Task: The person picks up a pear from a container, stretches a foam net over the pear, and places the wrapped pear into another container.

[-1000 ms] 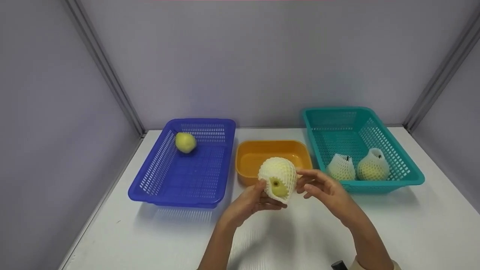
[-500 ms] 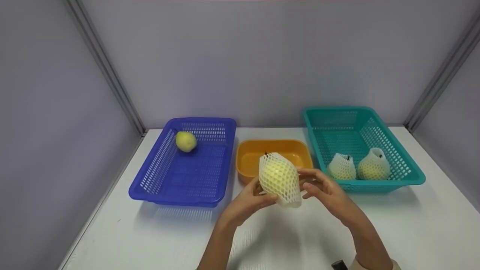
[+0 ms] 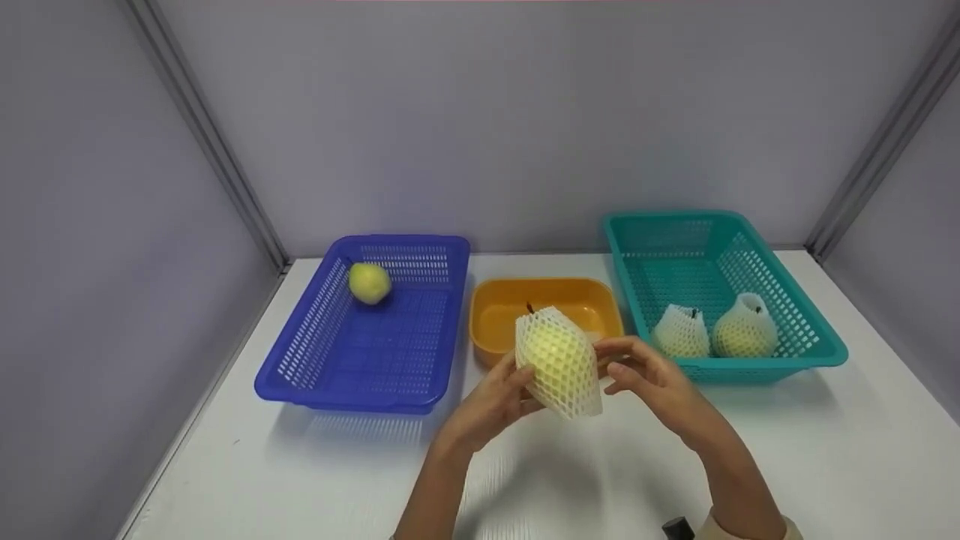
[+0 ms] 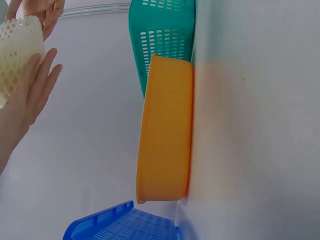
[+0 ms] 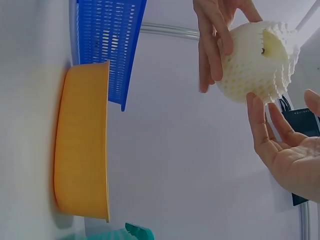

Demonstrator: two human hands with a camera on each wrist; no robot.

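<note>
In the head view, a pale yellow pear point(image 3: 559, 356) in a white foam net sleeve is held up over the front of the orange tub. My left hand point(image 3: 487, 401) grips it from the left, thumb across the near side. A dark stem pokes out at the sleeve's top, and the sleeve's lower end hangs past the fruit. My right hand point(image 3: 660, 386) is at the pear's right side with loosely bent fingers; in the right wrist view its fingertips point(image 5: 251, 100) touch the sleeve point(image 5: 245, 70). The left wrist view shows only part of the netted pear point(image 4: 17, 55).
A blue basket point(image 3: 360, 401) at left holds one bare pear point(image 3: 370, 283). The orange tub point(image 3: 495, 345) stands in the middle. At right, a teal basket point(image 3: 795, 365) holds two netted pears point(image 3: 681, 334). Walls enclose the back and sides of the white table point(image 3: 315, 480).
My left hand has turned the netted pear: its bare blossom end faced the camera earlier, and now the stem shows at the top. The left thumb has shifted up. The right hand is nearly unmoved.
</note>
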